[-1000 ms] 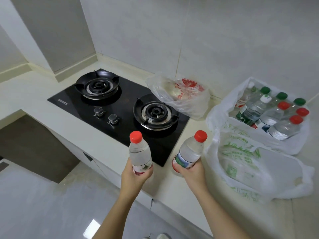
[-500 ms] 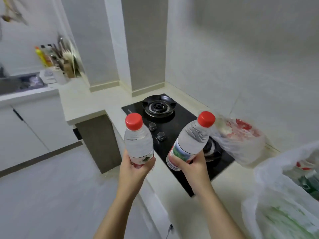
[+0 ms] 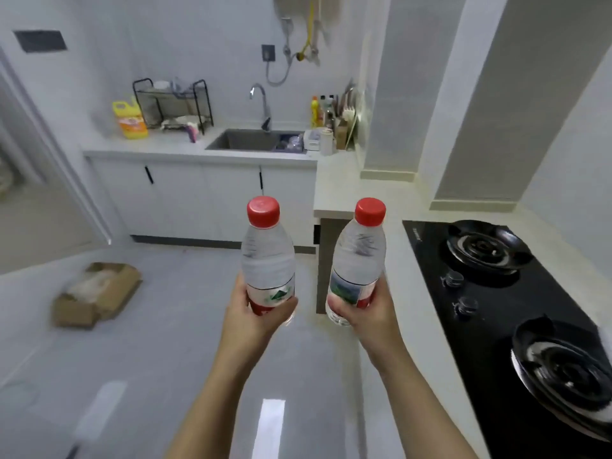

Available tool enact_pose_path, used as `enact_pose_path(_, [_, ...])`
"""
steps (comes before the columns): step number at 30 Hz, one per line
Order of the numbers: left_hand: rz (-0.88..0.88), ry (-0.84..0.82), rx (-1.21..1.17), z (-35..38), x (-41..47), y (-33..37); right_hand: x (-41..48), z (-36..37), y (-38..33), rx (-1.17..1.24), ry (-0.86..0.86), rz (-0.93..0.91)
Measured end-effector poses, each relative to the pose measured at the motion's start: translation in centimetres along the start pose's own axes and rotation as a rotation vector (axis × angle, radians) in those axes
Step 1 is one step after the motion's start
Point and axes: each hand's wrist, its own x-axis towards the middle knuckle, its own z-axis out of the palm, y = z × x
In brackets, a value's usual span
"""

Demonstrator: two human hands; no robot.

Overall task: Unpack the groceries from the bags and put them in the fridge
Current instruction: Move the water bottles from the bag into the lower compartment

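- Out in front of me, above the floor (image 3: 165, 359) and just off the edge of the bench (image 3: 394, 260), each hand carries one red-capped water bottle upright. The left hand (image 3: 255, 321) has the left bottle (image 3: 267, 260), and the right hand (image 3: 367, 321) has the right bottle (image 3: 359, 260).
- The fingers (image 3: 287, 303) of both hands are curled snugly round the lower label area, with the thumbs on the facing side. Neither grip looks slack, and the two bottles stand near each other without touching.
- I judge this to be the carry leg: two bottles are out of the bags and on their way to the fridge.
- The next move calls for finding the fridge and then freeing a hand for its door (one bottle set on the bench, or both tucked against one arm, would probably do).
- No fridge shows anywhere in this view, and I cannot see the bags either.
- A white sliver at the right edge, over the hob (image 3: 496, 293), is cut off, and I cannot say what it is.
- The bottle bases are hidden behind my palms, and the whole picture is soft.
- I cannot make out what lies in the cardboard box (image 3: 96, 294) or in the sink (image 3: 251, 140).
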Motion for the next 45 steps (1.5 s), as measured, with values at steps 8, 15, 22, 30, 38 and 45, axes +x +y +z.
enact_pose_path(8, [0.047,0.305,0.028,-14.2,-0.7,0.1,0.5,15.0,-2.7,0.033,-0.335,-0.022])
enact_pose_path(15, [0.093,0.522,0.036,-27.3,-2.5,0.7,-2.7,29.9,-4.1,0.13,-0.571,0.027])
enact_pose_path(22, [0.025,0.74,0.043,-36.8,-4.6,-0.4,-6.6,40.7,-4.2,0.202,-0.736,0.073])
enact_pose_path(30, [-0.003,0.923,0.008,-42.5,-6.4,-1.6,-8.7,48.5,-3.9,0.231,-0.907,0.062])
enact_pose_path(38, [0.01,1.165,0.062,-48.9,-4.7,-2.5,-8.3,58.7,-3.4,0.267,-1.123,0.043])
enact_pose_path(45, [0.021,1.384,0.093,-55.2,-1.8,-2.5,-6.9,68.5,-4.7,0.26,-1.33,-0.055])
